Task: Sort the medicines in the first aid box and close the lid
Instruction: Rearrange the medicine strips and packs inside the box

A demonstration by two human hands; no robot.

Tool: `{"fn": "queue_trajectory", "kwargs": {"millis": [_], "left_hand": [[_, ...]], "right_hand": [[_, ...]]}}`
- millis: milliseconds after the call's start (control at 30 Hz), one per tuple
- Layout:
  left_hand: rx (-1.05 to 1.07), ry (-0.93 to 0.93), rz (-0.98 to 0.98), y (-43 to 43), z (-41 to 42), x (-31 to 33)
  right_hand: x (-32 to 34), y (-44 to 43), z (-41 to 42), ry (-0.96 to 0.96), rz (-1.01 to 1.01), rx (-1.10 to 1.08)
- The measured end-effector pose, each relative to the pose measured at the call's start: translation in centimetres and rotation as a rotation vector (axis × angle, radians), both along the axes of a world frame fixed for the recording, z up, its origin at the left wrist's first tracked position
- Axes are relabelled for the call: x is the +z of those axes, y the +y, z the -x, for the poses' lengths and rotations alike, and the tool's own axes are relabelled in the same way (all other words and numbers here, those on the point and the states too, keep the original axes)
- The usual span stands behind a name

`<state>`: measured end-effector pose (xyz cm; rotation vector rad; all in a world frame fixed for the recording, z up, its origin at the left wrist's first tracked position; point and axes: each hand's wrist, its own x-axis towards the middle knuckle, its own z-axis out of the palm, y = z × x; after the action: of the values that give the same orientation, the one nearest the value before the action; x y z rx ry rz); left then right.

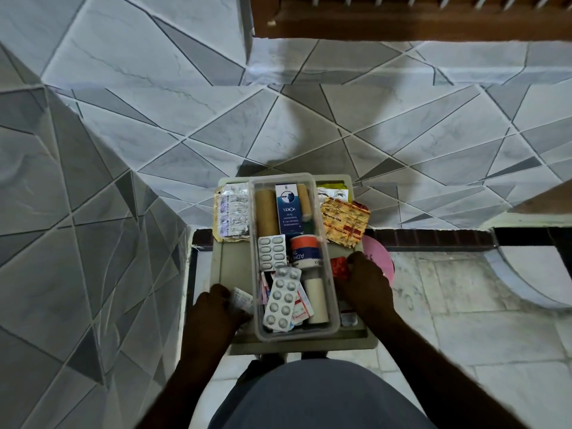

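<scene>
A clear plastic first aid box stands open on a beige stool top. Inside lie a blue medicine carton, tan bandage rolls, an adhesive tape roll, a white roll and silver blister packs. My left hand rests left of the box, fingers closed on a small white strip. My right hand sits right of the box, holding a red blister pack. No lid is in sight.
Silver strips are piled on the stool's far left, and an orange foil strip with others on its far right. A pink round object shows behind my right hand. Patterned tile walls rise left and ahead.
</scene>
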<state>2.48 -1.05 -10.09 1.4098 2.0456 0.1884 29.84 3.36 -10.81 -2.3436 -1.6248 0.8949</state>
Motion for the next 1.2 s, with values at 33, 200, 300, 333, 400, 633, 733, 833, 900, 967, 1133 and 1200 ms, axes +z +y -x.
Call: {"fn": "queue_trajectory", "kwargs": {"millis": [33,200,300,333,400,633,733,833,900,967,1133,1200], "left_hand": [[0.020,-0.020,0.004,0.1,0.2,0.0],[0.176,-0.162,0.064,0.5,1.6,0.0],[0.337,-0.392,0.108,0.8,2.9,1.0],[0.376,-0.468,0.109,1.0,3.1,1.7],[0.434,-0.588,0.112,1.3,3.5,3.3],[0.492,-0.803,0.091,1.9,3.2,7.1],[0.477,-0.823,0.094,2.1,2.0,7.8],[0.435,-0.822,0.133,2.1,0.8,7.7],[0.401,-0.814,0.158,1.9,0.1,7.3],[0.361,-0.768,0.169,1.6,-0.5,6.8],[0.236,-0.583,0.130,1.0,-2.2,6.1],[0.217,-0.530,0.099,0.8,-2.6,6.0]], "right_hand": [[0.1,0.1,0.0,0.017,0.001,-0.020],[0.4,0.7,-0.8,0.177,0.044,-0.139],[0.8,1.1,-1.6,0.307,0.069,-0.252],[1.2,1.1,-1.9,0.370,0.076,-0.298],[2.1,1.2,-2.4,0.515,0.067,-0.390],[6.2,1.2,-2.2,0.689,-0.020,-0.417],[7.7,1.0,-0.9,0.722,-0.005,-0.331],[8.2,0.5,0.6,0.681,0.034,-0.186],[8.1,0.2,1.5,0.631,0.068,-0.097],[7.9,-0.1,2.3,0.591,0.103,-0.053],[7.5,-0.8,3.3,0.557,0.171,-0.003],[7.5,-1.0,3.6,0.547,0.193,0.010]]}}
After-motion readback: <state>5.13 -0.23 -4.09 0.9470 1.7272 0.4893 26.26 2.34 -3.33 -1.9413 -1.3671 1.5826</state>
